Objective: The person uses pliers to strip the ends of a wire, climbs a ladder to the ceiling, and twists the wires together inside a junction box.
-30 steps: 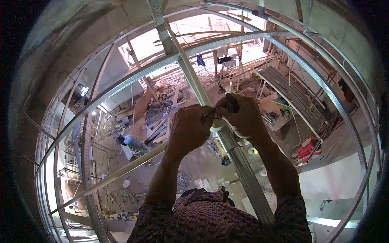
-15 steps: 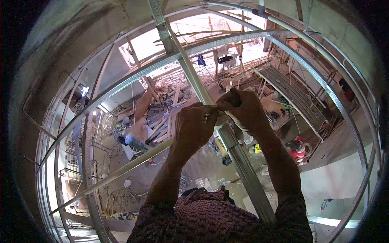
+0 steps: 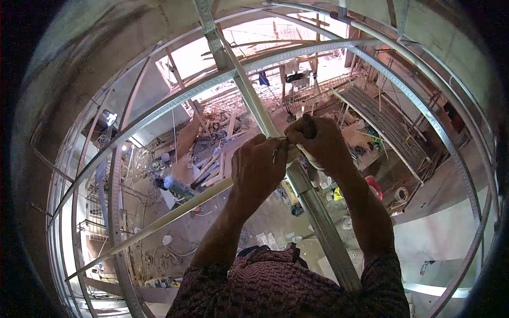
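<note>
My left hand (image 3: 259, 167) and my right hand (image 3: 319, 144) meet at a joint in the overhead frame, fingertips pinched close together. Something thin and small seems to be between them, too fine to name. A pale pipe (image 3: 255, 102) comes down from above to this joint, alongside a metal channel (image 3: 245, 90). Another pale pipe (image 3: 159, 224) runs off to the lower left from behind my left hand and wrist. Below the hands, a grey metal channel (image 3: 324, 230) slopes toward my chest. My fingers hide most of the joint itself.
Curved perforated metal strips (image 3: 159, 119) ring the space around me. Far below lie wooden planks (image 3: 210, 172), rubble and a blue cylinder (image 3: 177, 185). A slatted platform (image 3: 382, 127) stands to the right. A person in red (image 3: 374, 186) is partly behind my right forearm.
Both hands stay at the joint, with only slight finger and wrist shifts. The person in red below has moved left, now partly hidden by my right forearm.
</note>
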